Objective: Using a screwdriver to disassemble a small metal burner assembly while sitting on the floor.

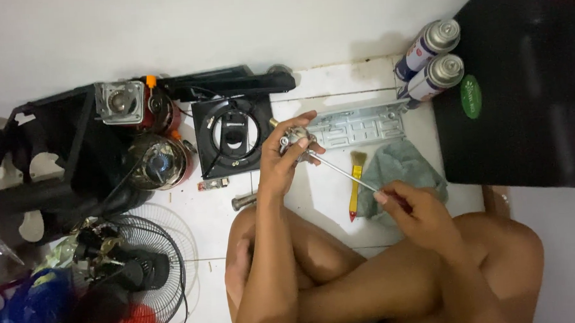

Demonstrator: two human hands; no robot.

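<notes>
Knees crossed over the floor [315, 192], work held above them.
My left hand [286, 156] pinches the small metal part [295, 139] steady (fingers curled round it); right hand [419, 209] fingers clamp the screwdriver [347, 172], tip angled into it.

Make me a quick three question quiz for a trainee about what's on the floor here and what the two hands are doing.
1. True or false: the left hand holds a small metal part.
2. What does the right hand hold? A) the yellow-handled brush B) a screwdriver C) a spray can
3. What lies directly right of the yellow-handled brush?

Key
1. True.
2. B: the screwdriver, its tip at the metal part.
3. A grey-green cloth on the white tiled floor, below the grey metal bracket and the two spray cans.
</notes>
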